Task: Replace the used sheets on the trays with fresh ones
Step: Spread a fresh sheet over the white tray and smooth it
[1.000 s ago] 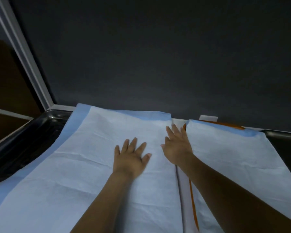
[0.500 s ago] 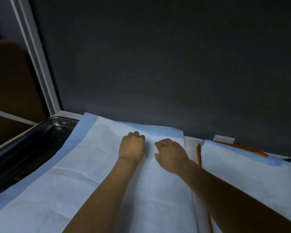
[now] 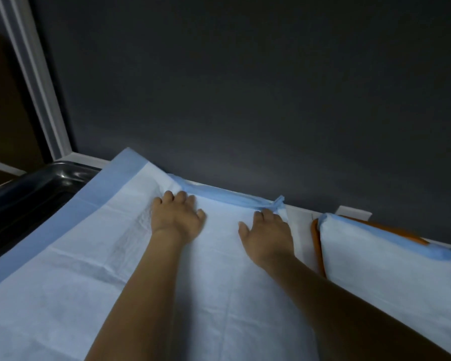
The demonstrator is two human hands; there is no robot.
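Left hand point(image 3: 177, 218) fingers curled on sheet point(image 3: 89, 256), grip unclear; right hand point(image 3: 268, 231) flat, pressing its bunched far edge.

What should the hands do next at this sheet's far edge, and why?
Probably tuck the bunched blue border down along the wall, working rightward. The left hand and right hand both rest on the sheet beside it, and the border lies rumpled, its right corner sticking up.

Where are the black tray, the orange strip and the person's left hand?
black tray point(image 3: 63, 175), head view, its shiny far rim.
orange strip point(image 3: 316, 246), head view, its curved left edge.
left hand point(image 3: 176, 220), head view, the back of the hand.
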